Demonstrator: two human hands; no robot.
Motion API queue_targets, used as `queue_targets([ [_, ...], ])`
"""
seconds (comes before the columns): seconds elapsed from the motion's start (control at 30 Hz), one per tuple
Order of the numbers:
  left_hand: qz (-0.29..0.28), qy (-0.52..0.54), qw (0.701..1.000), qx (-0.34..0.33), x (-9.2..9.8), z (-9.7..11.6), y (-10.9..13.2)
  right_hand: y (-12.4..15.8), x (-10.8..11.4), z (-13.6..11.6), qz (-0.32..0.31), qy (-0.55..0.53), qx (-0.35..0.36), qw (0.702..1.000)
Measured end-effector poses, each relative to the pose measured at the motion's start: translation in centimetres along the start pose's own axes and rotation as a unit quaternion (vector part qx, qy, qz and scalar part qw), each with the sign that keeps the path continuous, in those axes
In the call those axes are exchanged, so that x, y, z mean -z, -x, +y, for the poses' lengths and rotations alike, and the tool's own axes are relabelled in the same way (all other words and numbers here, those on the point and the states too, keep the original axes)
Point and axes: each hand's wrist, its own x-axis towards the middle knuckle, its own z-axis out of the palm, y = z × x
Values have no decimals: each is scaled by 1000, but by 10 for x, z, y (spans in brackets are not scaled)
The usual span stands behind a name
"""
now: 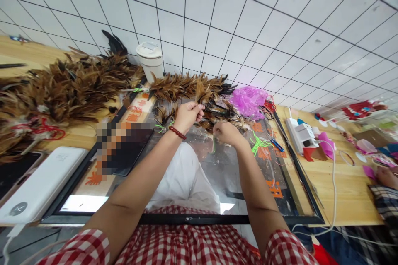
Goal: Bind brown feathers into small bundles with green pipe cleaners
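Above a framed glass panel [205, 182], my left hand [189, 116] pinches a brown feather [203, 93] between thumb and fingers; the feather points up and away from me. My right hand [228, 133] is to its right, fingers curled and bent downward beside loose dark feathers [222, 109]. What its fingertips hold, if anything, is hidden. Behind both hands lies a long row of brown feathers [183, 87] with black tips at its right end. Bright green ties [259, 144] and a small blue-handled tool [276, 145] lie right of my right hand.
A large feather bundle [83, 83] fills the left side. A lidded white cup [151, 60] stands by the tiled wall. Left are a white power bank [43, 184] and a dark phone [133, 151]; right, purple plastic [248, 101], a power strip [300, 134] and another person's hand [387, 177].
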Motion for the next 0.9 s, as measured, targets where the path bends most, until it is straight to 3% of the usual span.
queue_targets([
  [0.07, -1, 15, 1000, 7, 0, 0, 0, 1, 6, 2, 32, -167, 9, 985],
  [0.2, -28, 59, 996, 56, -1, 0, 2, 4, 17, 1, 86, -457, -32, 885],
  [0.27, -52, 74, 992, 87, 0, -1, 3, 4, 19, -1, 98, -532, -44, 840],
  [0.37, -122, 84, 979, 141, 2, -3, 6, 1, 19, -3, 128, -585, -49, 799],
  [0.53, -252, 76, 942, 209, 1, -11, 8, -4, 15, -1, 227, -575, -47, 785],
  [0.6, -242, 80, 945, 206, -3, -13, 10, -6, 14, -2, 252, -567, -57, 782],
  [0.77, -141, 121, 966, 178, -13, -14, 13, -5, 16, -6, 275, -566, -55, 775],
  [0.9, -143, 177, 952, 204, -19, -12, 16, -6, 13, -10, 318, -554, -41, 768],
])
